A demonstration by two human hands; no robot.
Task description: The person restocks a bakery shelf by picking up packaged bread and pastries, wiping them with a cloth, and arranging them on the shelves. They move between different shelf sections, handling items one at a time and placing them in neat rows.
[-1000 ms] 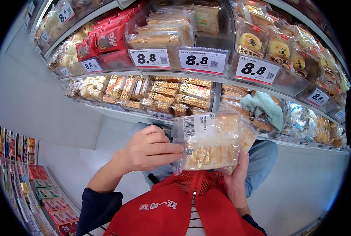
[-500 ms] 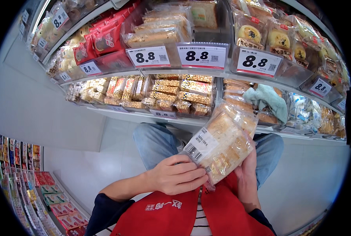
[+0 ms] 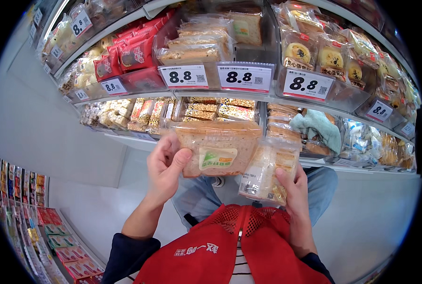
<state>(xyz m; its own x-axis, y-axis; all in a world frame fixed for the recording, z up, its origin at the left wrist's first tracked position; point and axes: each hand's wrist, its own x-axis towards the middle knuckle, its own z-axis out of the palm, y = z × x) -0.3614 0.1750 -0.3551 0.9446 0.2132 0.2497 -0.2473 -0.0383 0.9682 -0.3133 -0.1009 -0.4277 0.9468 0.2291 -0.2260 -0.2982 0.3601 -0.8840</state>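
I saw the left hand (image 3: 166, 163), thumb and fingers clamped on a bag of bread (image 3: 215, 147), and just right of it the right hand (image 3: 293, 189) likewise gripping a smaller bag of slices (image 3: 266, 173), before the far shelf (image 3: 248, 97), where a bin (image 3: 143, 83) held red packets (image 3: 137, 53).
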